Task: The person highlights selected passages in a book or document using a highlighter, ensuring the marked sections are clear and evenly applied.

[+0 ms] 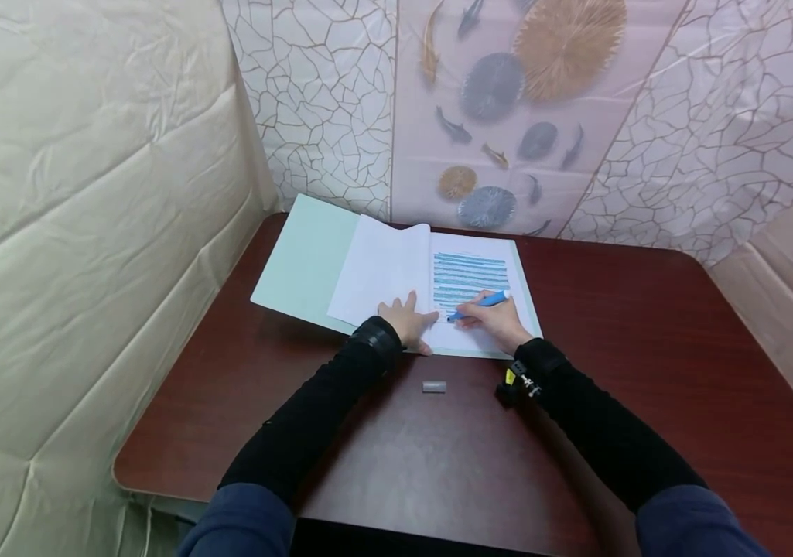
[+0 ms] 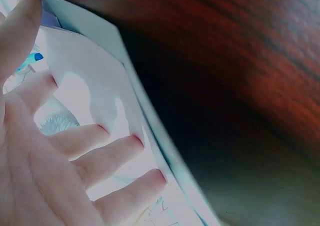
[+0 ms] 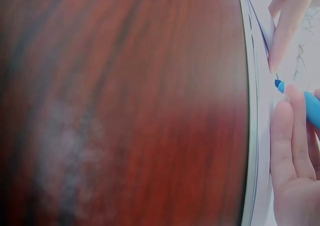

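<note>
A blue marker (image 1: 492, 299) is pinched in my right hand (image 1: 500, 321), its tip low on the left side of a printed page (image 1: 517, 309). Blue marking runs across most of the printed lines (image 1: 469, 275) on that page. My left hand (image 1: 406, 319) rests with spread fingers on the turned-over white sheets (image 1: 382, 267), its thumb side by the page's lower left. The sheets lie in an opened pale green folder (image 1: 309, 259). In the right wrist view, the marker's dark blue tip (image 3: 278, 84) shows near the left hand's fingers.
A small grey cylindrical piece (image 1: 434, 387), perhaps the marker's cap, lies on the dark red-brown table (image 1: 368, 456) in front of the folder. The folder's left cover reaches toward the table's left edge. Patterned cloth walls (image 1: 326, 100) stand behind and beside the table.
</note>
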`<state>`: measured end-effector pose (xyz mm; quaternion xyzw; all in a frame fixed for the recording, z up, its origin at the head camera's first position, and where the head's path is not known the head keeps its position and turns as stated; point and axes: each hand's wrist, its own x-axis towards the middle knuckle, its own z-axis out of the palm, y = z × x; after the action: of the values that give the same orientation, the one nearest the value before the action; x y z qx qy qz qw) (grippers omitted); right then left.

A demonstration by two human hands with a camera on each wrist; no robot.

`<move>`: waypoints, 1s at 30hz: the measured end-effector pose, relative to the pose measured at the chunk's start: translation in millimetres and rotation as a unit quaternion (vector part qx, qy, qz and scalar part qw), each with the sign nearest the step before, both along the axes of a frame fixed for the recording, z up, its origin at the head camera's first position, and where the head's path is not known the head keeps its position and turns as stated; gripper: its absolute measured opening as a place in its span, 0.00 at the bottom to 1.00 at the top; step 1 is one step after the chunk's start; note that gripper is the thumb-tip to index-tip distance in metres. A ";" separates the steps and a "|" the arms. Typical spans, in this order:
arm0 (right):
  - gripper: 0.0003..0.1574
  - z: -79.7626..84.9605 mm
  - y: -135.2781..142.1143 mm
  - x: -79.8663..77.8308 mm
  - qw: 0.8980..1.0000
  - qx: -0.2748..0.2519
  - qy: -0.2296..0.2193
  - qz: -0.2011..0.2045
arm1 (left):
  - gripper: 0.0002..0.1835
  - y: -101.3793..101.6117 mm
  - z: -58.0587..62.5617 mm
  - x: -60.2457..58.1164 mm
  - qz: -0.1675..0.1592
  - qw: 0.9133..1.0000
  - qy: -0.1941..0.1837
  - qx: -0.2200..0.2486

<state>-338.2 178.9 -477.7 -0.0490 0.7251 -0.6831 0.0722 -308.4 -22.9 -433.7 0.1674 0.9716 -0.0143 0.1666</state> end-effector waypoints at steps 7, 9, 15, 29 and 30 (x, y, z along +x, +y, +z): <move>0.13 3.8 -3.0 1.6 0.999 0.053 0.005 -0.006 | 0.44 -0.3 2.8 0.6 -0.003 1.000 0.000 -0.002; 0.14 4.8 -3.5 2.0 0.997 0.073 0.010 -0.008 | 0.44 -0.1 3.2 0.3 -0.003 1.000 0.000 -0.002; 0.12 3.0 -4.9 2.6 0.994 0.106 0.013 -0.018 | 0.44 0.6 1.4 -0.1 -0.003 1.000 0.001 -0.009; 0.14 5.2 -7.5 1.1 0.989 0.144 0.019 -0.010 | 0.44 -0.2 3.3 0.8 0.000 1.000 -0.008 -0.001; 0.14 5.4 -7.2 1.1 0.989 0.149 0.020 -0.012 | 0.44 -0.2 3.2 0.7 0.000 1.000 -0.007 -0.001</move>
<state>-337.1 171.7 -472.3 -0.0424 0.8205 -0.5674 0.0562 -307.7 -23.1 -430.6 0.1677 0.9703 -0.0140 0.1735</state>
